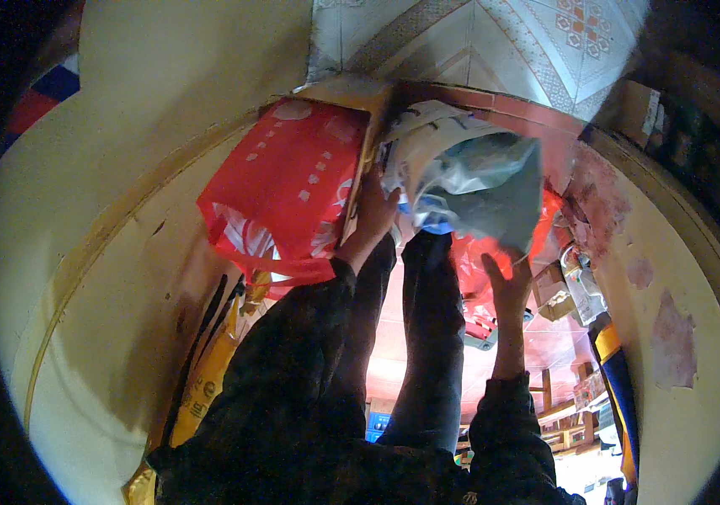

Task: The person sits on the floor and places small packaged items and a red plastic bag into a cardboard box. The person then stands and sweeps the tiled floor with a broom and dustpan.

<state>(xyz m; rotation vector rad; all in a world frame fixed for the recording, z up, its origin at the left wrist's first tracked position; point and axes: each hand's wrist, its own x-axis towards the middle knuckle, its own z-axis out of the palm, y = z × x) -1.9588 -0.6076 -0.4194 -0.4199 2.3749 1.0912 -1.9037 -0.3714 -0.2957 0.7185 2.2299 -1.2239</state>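
A red non-woven tote bag (290,183) with pale printed marks leans at the left. My left hand (369,211) reaches in between this bag and a white and grey plastic bag (492,208). Its thumb lies by the white side; its fingers are partly hidden, so its hold is unclear. The plastic bag gapes, with a grey-green inner face and a little blue at its lower edge. My right hand (508,278) holds the bag's lower right edge, which is blurred. Behind that hand hangs a bright red plastic bag (474,259).
Cream walls with peeling patches (676,341) curve in on both sides. Patterned tiles (518,50) fill the top. Small cardboard boxes (552,293) lie at the right. A yellow printed bag (205,385) stands by the left wall; wooden furniture (565,423) stands at lower right.
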